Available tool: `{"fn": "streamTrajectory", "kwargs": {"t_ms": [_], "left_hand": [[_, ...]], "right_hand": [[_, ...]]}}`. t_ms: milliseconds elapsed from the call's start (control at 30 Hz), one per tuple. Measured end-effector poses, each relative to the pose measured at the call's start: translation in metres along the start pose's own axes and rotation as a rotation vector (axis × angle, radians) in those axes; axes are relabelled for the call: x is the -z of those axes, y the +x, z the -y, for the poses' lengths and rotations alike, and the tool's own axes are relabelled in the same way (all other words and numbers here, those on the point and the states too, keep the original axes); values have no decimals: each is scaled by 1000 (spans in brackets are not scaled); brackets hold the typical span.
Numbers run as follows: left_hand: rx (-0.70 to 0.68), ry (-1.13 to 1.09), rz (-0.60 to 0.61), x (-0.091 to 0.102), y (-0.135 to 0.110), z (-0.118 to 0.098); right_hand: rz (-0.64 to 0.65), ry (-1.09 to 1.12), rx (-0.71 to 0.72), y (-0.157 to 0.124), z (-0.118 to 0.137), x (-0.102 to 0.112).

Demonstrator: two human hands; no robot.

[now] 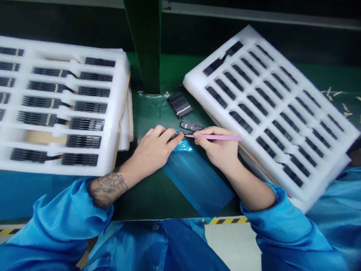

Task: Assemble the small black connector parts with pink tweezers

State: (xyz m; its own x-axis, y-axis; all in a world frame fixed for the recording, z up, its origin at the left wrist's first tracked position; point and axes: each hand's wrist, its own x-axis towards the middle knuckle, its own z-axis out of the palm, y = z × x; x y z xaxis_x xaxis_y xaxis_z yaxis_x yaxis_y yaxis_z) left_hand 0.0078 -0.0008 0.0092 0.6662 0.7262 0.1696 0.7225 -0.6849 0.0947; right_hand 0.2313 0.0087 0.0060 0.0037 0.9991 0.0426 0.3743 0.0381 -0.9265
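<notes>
This is a factory, with green assembly surface (146,203), foam trays (120,109) of black parts (90,107) and blue work coat (282,233).

Light is bright and even, diffuse, and appears to fall from above. The left tray (117,113) and right tray (197,81) read near overexposed, with foam detail washed out. One hard glare patch sits on the blue mat (197,184), just below the left hand (153,150). Shadows are soft, confined to the area beneath the right hand (217,146) and along the tray edges. Motion blur smears the right tray's lower corner. Wide-angle distortion bends the frame edges, and the sleeves (282,229) along the bottom are soft. The zone beyond the desk (152,199) falls dark.
</notes>
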Motion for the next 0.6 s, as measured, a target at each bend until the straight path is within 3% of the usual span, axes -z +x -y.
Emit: {"fn": "streamTrajectory", "kwargs": {"t_ms": [167,367,600], "left_hand": [[-11,24,26,2,-1,-3],[12,-94,-85,-6,-4,1],[47,-92,-160,-3,-2,-2]], "right_hand": [[8,31,-44,2,0,2],[-21,63,-36,2,2,2],[-6,39,-38,2,4,2]]}}
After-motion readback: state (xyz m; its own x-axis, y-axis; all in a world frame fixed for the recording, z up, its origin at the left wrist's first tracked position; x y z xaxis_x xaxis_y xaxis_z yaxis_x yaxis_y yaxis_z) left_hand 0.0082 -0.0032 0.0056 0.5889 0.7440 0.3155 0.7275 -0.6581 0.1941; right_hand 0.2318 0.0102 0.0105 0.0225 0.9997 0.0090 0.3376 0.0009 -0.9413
